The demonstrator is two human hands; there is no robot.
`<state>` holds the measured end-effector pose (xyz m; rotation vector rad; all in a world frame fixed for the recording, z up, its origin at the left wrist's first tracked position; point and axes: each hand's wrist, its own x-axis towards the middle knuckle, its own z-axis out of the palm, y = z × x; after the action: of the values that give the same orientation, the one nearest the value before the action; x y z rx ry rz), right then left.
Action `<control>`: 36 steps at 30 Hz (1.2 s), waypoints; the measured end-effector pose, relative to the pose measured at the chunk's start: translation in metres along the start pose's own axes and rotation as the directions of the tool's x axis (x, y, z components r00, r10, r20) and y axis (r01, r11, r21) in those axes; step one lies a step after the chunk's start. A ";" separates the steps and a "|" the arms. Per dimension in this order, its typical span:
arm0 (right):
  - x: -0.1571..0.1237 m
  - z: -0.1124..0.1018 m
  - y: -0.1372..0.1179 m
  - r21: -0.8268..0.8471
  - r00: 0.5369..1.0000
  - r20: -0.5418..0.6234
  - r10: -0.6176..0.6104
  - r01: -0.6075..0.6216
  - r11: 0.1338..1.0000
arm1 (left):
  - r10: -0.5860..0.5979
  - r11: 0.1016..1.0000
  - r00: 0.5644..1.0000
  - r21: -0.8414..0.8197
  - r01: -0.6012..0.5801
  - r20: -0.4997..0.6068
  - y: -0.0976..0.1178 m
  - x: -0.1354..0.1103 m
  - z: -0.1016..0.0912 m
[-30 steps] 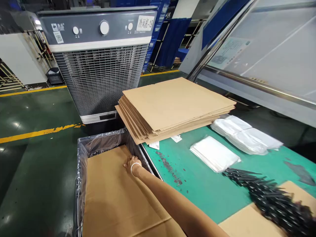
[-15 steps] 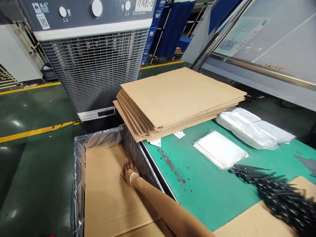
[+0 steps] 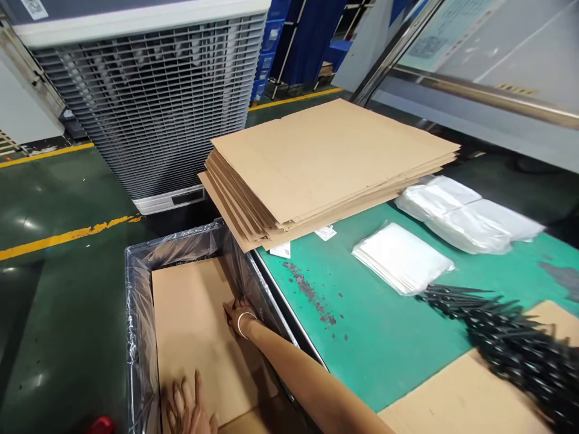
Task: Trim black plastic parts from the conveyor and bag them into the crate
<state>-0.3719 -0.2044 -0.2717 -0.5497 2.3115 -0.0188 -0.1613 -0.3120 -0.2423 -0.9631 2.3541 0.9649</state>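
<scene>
A brown cardboard sheet (image 3: 194,319) lies inside a dark bin (image 3: 131,337) lined with clear plastic film. My right hand (image 3: 237,314), with a white band at the wrist, presses on the sheet's right edge beside the bin wall. Its thumb stands apart from the fingers, whose tips are partly hidden. At the bottom of the view my left hand (image 3: 190,410) is over the near left part of the sheet, fingers spread and nothing held. Whether its palm touches the cardboard I cannot tell.
Right of the bin is a green-topped table (image 3: 312,337). On it are a cardboard stack (image 3: 335,163) overhanging the bin's far corner, white packets (image 3: 402,256), bagged white material (image 3: 470,214) and black slender parts (image 3: 511,349). An air cooler (image 3: 154,108) stands behind the bin.
My left hand has come into view at the bottom, over the cardboard. My right hand has shifted slightly toward the sheet's right edge, its fingers less visible. The camera view has tilted down.
</scene>
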 end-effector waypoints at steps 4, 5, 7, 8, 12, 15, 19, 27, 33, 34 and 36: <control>0.010 0.004 -0.001 0.014 0.998 -0.041 0.042 -0.041 0.999 | 0.047 0.884 0.991 0.468 0.018 -0.129 0.018 0.050 0.007; 0.013 0.004 -0.001 0.020 0.998 -0.053 0.044 -0.043 0.999 | 0.043 0.852 0.989 0.522 0.038 -0.143 0.019 0.060 0.008; 0.018 0.004 -0.001 0.033 0.997 -0.074 0.039 -0.036 0.999 | 0.031 0.844 0.991 0.534 0.045 -0.131 0.018 0.077 0.011; 0.020 0.004 -0.001 0.040 0.996 -0.080 0.032 -0.029 0.999 | 0.027 0.850 0.993 0.526 0.037 -0.112 0.016 0.084 0.013; 0.026 0.007 0.001 0.086 0.997 -0.073 0.013 -0.007 0.996 | -0.016 0.849 0.999 0.527 0.034 -0.038 0.009 0.102 0.020; 0.030 0.009 0.001 0.134 0.997 -0.075 0.023 -0.012 0.991 | -0.026 0.824 0.998 0.563 0.059 -0.065 0.006 0.107 0.030; 0.036 0.005 0.002 0.212 0.994 -0.096 0.044 -0.023 0.977 | 0.076 0.765 0.983 0.642 0.050 -0.166 -0.001 0.110 0.044; 0.010 0.001 -0.013 0.361 0.978 -0.153 0.144 -0.080 0.929 | 0.362 0.728 0.918 0.664 -0.172 -0.159 0.033 0.159 0.038; -0.072 0.033 -0.031 0.506 0.961 -0.236 0.142 -0.004 0.863 | 0.379 0.723 0.925 0.619 -0.307 0.016 0.082 0.203 0.026; -0.089 0.043 -0.031 0.549 0.958 -0.249 0.141 0.020 0.835 | 0.368 0.723 0.929 0.619 -0.305 0.028 0.084 0.207 0.024; -0.121 0.064 -0.026 0.613 0.958 -0.250 0.138 0.046 0.789 | 0.361 0.714 0.932 0.631 -0.302 0.037 0.087 0.211 0.020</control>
<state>-0.2424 -0.1714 -0.2324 -0.1505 2.4001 -0.8545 -0.3648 -0.3448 -0.3425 -0.3176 2.6968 0.1704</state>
